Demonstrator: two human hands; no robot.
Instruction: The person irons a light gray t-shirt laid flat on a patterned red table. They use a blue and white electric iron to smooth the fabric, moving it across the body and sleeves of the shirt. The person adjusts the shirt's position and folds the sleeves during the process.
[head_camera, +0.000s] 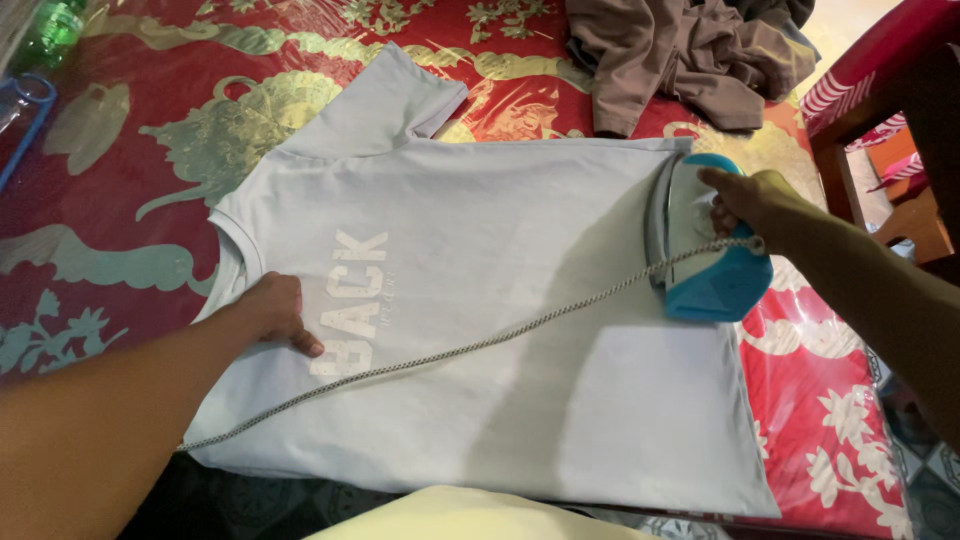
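A pale grey T-shirt (500, 260) lies spread flat on a red cloth with gold and green patterns (150, 130). My left hand (275, 310) presses flat on the shirt near its collar, beside white printed lettering. My right hand (755, 200) grips the handle of a blue and white iron (705, 255), which rests on the shirt's right edge near the hem. The iron's braided cord (450, 350) trails across the shirt toward the lower left.
A crumpled brown garment (690, 55) lies at the top right. A red chair with wooden frame (880, 90) stands on the right. A green bottle (50, 30) and a blue-rimmed container (25, 110) sit top left. A pale yellow cloth (450, 515) is at the bottom.
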